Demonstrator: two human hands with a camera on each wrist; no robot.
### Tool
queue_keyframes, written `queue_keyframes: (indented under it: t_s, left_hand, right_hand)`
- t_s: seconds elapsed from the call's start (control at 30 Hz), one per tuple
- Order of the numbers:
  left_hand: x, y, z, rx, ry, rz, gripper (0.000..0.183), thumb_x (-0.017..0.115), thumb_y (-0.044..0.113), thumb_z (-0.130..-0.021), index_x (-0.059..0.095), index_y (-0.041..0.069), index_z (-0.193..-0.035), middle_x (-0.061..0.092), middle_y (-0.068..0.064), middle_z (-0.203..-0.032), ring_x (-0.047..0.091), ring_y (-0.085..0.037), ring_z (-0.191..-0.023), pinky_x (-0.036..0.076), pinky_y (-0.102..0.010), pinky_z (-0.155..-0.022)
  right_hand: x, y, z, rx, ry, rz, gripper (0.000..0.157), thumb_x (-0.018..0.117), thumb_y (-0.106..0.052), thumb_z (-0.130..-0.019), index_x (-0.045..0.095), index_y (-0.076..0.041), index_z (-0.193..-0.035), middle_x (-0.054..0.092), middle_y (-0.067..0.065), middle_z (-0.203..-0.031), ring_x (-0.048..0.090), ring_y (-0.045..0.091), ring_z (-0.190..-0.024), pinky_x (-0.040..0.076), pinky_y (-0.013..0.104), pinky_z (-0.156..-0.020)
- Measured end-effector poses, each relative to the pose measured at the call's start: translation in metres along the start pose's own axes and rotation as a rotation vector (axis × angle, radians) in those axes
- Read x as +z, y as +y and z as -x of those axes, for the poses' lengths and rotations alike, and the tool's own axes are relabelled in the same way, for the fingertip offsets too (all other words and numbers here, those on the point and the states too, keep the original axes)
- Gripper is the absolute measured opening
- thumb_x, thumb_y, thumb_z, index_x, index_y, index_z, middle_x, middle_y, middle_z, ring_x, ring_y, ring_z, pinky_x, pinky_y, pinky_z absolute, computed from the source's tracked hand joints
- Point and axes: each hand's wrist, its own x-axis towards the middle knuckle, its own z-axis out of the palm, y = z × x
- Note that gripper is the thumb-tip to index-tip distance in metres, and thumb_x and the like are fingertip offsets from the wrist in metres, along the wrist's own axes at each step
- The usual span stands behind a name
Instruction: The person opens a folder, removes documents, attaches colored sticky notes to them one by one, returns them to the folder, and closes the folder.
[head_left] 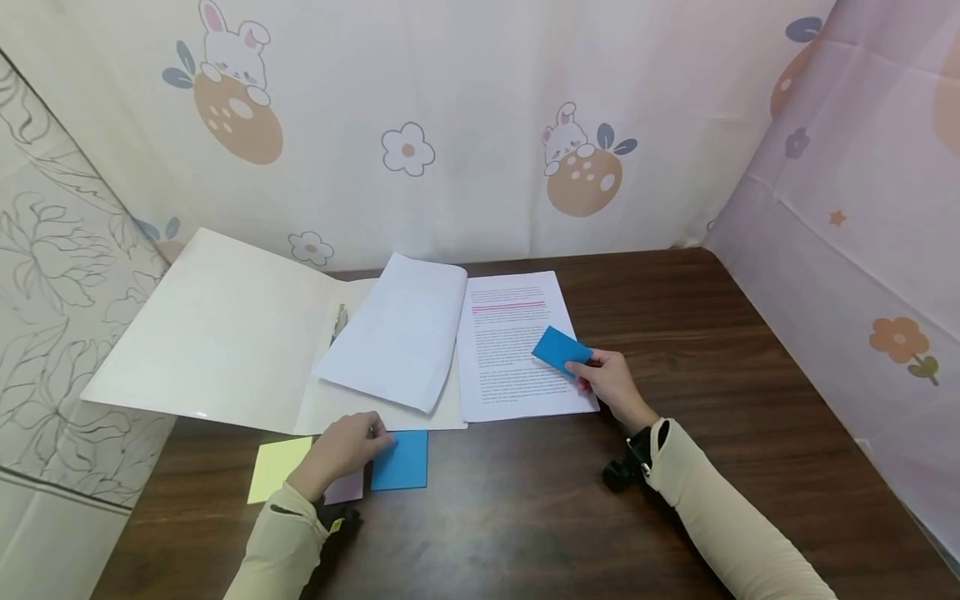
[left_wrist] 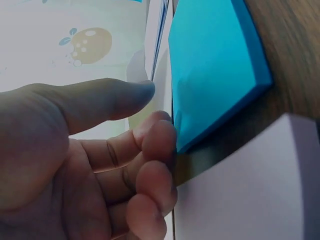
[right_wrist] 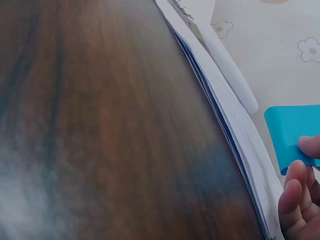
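Between thumb and fingers, my right hand (head_left: pixel 613 387) pinches a blue sticky note (head_left: pixel 557 347) over the lower right of a printed page (head_left: pixel 510 367). The right wrist view shows the thumb on one face of this note (right_wrist: pixel 290 130) and fingers behind it. My left hand (head_left: pixel 345 450) is at the left edge of a blue sticky note pad (head_left: pixel 405 468), partly above a purple pad (head_left: pixel 345 490). Its thumb extends and its fingers bend loosely beside the blue pad (left_wrist: pixel 215 65) in the left wrist view, with nothing between them.
A white ring binder (head_left: pixel 225 333) lies open, its cover raised at the left. White sheets (head_left: pixel 397 333) are turned over its rings, left of the printed page with a pink highlighted line. A yellow pad (head_left: pixel 273 475) lies left of my left hand. Patterned curtains (head_left: pixel 480 125) border the wooden table (head_left: pixel 525 517).
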Motion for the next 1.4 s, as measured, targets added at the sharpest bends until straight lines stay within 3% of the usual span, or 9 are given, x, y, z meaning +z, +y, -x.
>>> queue_keyframes:
  t_s: [0.8, 1.4]
  left_hand:
    - [-0.001, 0.003, -0.005, -0.005, 0.063, 0.036, 0.021, 0.061, 0.029, -0.094, 0.065, 0.009, -0.094, 0.064, -0.004, -0.077, 0.053, -0.016, -0.066, 0.046, -0.029, -0.058]
    - [-0.001, 0.008, -0.012, -0.018, 0.248, 0.15, 0.022, 0.062, 0.027, -0.094, 0.067, 0.006, -0.096, 0.061, -0.004, -0.07, 0.05, -0.016, -0.062, 0.041, -0.026, -0.054]
  right_hand:
    - [0.0, 0.002, 0.0, -0.027, 0.0, 0.012, 0.028, 0.066, -0.02, -0.092, 0.065, 0.008, -0.094, 0.054, 0.0, -0.057, 0.051, 0.015, -0.057, 0.043, 0.026, -0.057]
    - [0.0, 0.0, 0.001, -0.013, -0.016, 0.008, 0.03, 0.066, -0.022, -0.093, 0.065, 0.008, -0.095, 0.056, 0.0, -0.059, 0.053, 0.016, -0.06, 0.045, 0.026, -0.06]
